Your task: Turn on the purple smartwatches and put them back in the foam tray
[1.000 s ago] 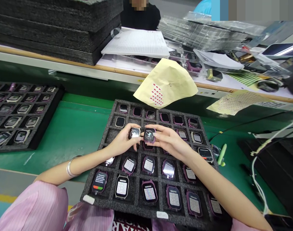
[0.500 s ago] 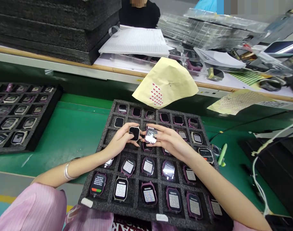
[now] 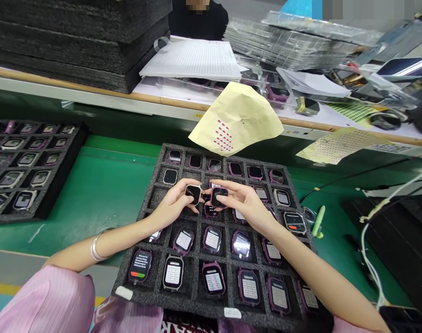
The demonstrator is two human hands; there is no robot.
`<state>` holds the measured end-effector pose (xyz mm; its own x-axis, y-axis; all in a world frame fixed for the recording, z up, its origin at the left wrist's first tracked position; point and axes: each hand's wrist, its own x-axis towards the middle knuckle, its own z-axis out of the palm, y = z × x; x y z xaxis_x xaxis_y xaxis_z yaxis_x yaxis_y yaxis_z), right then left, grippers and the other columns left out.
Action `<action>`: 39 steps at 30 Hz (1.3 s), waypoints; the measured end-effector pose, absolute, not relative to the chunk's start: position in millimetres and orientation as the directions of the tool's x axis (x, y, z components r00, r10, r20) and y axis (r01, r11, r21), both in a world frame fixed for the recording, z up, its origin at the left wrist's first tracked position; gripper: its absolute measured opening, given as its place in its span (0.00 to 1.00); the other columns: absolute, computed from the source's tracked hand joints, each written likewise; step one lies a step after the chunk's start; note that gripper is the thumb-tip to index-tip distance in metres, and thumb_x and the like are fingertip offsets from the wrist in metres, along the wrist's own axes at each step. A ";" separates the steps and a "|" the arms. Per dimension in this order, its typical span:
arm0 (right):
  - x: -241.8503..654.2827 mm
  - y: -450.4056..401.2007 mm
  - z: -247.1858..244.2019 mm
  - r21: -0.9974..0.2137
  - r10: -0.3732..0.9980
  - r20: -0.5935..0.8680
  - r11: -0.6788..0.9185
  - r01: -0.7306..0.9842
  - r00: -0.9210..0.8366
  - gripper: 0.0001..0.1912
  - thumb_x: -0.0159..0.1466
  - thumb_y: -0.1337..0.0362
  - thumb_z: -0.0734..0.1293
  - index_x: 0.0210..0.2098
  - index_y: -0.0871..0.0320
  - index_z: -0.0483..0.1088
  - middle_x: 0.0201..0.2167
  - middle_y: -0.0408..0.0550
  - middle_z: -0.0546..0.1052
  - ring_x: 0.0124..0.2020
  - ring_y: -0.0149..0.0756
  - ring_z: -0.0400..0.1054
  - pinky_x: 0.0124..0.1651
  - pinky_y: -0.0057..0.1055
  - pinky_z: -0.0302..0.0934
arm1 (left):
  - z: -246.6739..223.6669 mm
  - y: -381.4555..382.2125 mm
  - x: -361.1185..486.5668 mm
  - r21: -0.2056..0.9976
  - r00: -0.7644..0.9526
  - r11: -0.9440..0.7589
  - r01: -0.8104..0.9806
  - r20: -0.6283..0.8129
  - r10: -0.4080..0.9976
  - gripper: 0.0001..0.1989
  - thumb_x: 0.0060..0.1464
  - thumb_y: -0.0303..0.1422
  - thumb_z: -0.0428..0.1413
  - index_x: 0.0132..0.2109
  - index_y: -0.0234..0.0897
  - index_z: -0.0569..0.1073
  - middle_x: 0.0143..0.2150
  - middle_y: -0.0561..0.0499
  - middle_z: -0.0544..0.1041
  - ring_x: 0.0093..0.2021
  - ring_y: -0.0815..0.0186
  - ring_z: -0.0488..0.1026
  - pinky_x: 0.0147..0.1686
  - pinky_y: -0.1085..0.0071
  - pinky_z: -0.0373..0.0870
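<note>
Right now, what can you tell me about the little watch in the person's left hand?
The watch body is small and squarish with rounded corners, a pale, silvery-looking case and a dark, unlit screen. No strap shows. The left hand pinches it by the edges, screen tilted up toward the camera, just above the black foam tray, beside a purple-cased watch in the right hand.

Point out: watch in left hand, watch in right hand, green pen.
Watch in left hand point(image 3: 193, 194), head view, on its dark screen.
Watch in right hand point(image 3: 219, 196), head view, on its dark screen.
Green pen point(image 3: 317, 221), head view, mid-barrel.
</note>
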<state>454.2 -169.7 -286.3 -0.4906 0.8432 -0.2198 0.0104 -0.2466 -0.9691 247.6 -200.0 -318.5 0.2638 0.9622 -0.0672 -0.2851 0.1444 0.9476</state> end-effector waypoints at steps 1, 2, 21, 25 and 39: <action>454.4 -169.9 -286.2 -0.969 0.839 -0.218 -0.249 0.006 -0.499 0.24 0.59 0.63 0.72 0.54 0.55 0.69 0.49 0.52 0.77 0.44 0.44 0.74 0.46 0.42 0.71 | -319.1 -199.9 247.7 0.949 0.260 0.137 -0.285 -0.061 0.964 0.16 0.51 0.28 0.52 0.49 0.36 0.67 0.40 0.49 0.71 0.40 0.63 0.73 0.33 0.69 0.77; 454.7 -170.1 -286.2 -0.966 0.829 -0.219 -0.258 -0.003 -0.515 0.25 0.59 0.63 0.72 0.55 0.55 0.68 0.50 0.52 0.76 0.46 0.44 0.73 0.47 0.42 0.70 | -319.9 -199.8 247.9 0.951 0.254 0.125 -0.283 -0.052 0.966 0.16 0.51 0.28 0.52 0.49 0.36 0.66 0.40 0.49 0.70 0.40 0.64 0.73 0.32 0.69 0.76; 455.6 -170.5 -286.4 -0.969 0.773 -0.208 -0.246 0.018 -0.600 0.19 0.56 0.65 0.74 0.47 0.54 0.74 0.40 0.46 0.78 0.39 0.35 0.72 0.46 0.33 0.65 | -325.3 -204.3 244.8 0.998 0.286 0.056 -0.009 -0.051 0.957 0.11 0.51 0.24 0.53 0.41 0.38 0.62 0.27 0.60 0.63 0.16 0.79 0.58 0.15 0.79 0.53; 454.1 -171.8 -286.7 -0.963 0.768 -0.206 -0.269 -0.014 -0.606 0.19 0.56 0.64 0.74 0.47 0.55 0.74 0.41 0.48 0.77 0.42 0.38 0.72 0.47 0.35 0.64 | -327.4 -204.2 245.6 0.997 0.278 0.041 -0.063 -0.022 0.960 0.10 0.53 0.28 0.54 0.42 0.38 0.61 0.29 0.60 0.62 0.17 0.78 0.59 0.16 0.78 0.56; 452.0 -173.4 -285.4 -0.961 0.787 -0.219 -0.277 -0.014 -0.577 0.19 0.55 0.64 0.75 0.46 0.56 0.74 0.36 0.48 0.77 0.42 0.41 0.74 0.47 0.37 0.66 | -323.1 -204.2 244.1 0.998 0.271 -0.025 0.051 0.010 0.962 0.10 0.49 0.23 0.53 0.39 0.38 0.63 0.30 0.58 0.63 0.23 0.76 0.60 0.23 0.78 0.59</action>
